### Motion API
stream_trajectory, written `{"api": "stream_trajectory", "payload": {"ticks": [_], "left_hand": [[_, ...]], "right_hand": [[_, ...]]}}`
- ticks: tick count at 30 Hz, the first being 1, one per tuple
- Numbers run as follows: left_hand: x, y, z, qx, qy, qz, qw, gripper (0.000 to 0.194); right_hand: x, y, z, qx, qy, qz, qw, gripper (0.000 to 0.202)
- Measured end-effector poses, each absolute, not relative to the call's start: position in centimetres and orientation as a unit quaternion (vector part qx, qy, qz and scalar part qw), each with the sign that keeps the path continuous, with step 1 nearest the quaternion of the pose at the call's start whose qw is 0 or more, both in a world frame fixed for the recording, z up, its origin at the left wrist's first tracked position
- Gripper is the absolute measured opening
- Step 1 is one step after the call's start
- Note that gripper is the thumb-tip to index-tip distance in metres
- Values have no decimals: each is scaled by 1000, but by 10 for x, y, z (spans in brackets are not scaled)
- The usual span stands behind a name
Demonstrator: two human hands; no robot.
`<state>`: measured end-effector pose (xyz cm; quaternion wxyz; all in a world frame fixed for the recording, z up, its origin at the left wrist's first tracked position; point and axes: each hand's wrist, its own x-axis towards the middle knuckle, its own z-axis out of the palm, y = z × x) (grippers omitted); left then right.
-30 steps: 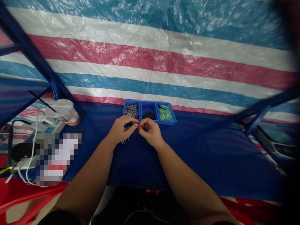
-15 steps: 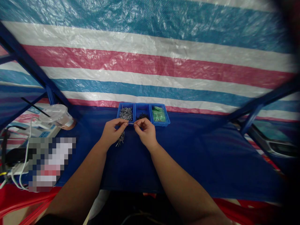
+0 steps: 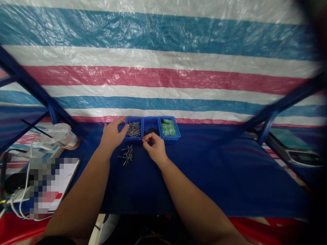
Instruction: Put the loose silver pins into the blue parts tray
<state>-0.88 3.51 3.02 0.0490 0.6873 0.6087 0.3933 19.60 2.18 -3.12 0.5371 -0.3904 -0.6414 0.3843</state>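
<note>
My left hand [image 3: 114, 133] is open at the left blue bin [image 3: 134, 139], thumb and fingers spread by its left wall. Many thin silvery metal pins [image 3: 134, 129] fill that bin. Pinched in my right hand [image 3: 155, 147] is a thin metal pin [image 3: 140, 139], its tip pointing left; the fingers cover the rest. This hand is in front of the middle blue bin [image 3: 150, 121], where small black pieces [image 3: 151, 130] lie. Green packets [image 3: 168, 128] sit in the right blue bin [image 3: 171, 138]. A loose pile of pins [image 3: 127, 156] lies on the table below the left bin.
The blue table [image 3: 217, 177] runs up to a striped plastic sheet [image 3: 163, 78]. At left stand a lidded plastic cup [image 3: 60, 134], white cables [image 3: 25, 190] and a partly blurred flat item [image 3: 66, 182]. A scale-like device [image 3: 296, 146] is at far right, beyond a blue frame post [image 3: 270, 126].
My hands were together over the bins, both at the pin. Now my left hand has let go and moved left, opening beside the left bin. My right hand keeps the pin.
</note>
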Motion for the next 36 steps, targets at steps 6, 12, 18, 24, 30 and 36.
{"api": "stream_trajectory", "payload": {"ticks": [6, 12, 18, 24, 30, 36], "left_hand": [[0, 14, 17, 665, 560, 492, 45, 14], [18, 1, 1, 766, 475, 423, 95, 13], [20, 2, -2, 761, 493, 382, 179, 12], [16, 0, 1, 798, 476, 320, 185, 12], [18, -1, 4, 718, 504, 462, 134, 13], [19, 17, 3, 627, 607, 481, 81, 28]], "right_hand": [[197, 25, -34, -404, -641, 374, 535, 7], [199, 21, -29, -389, -652, 369, 536, 8], [200, 17, -24, -400, -676, 346, 513, 5], [197, 15, -25, -380, -668, 357, 531, 23], [201, 20, -27, -435, -654, 278, 553, 22], [203, 21, -25, -426, -662, 293, 542, 15]]}}
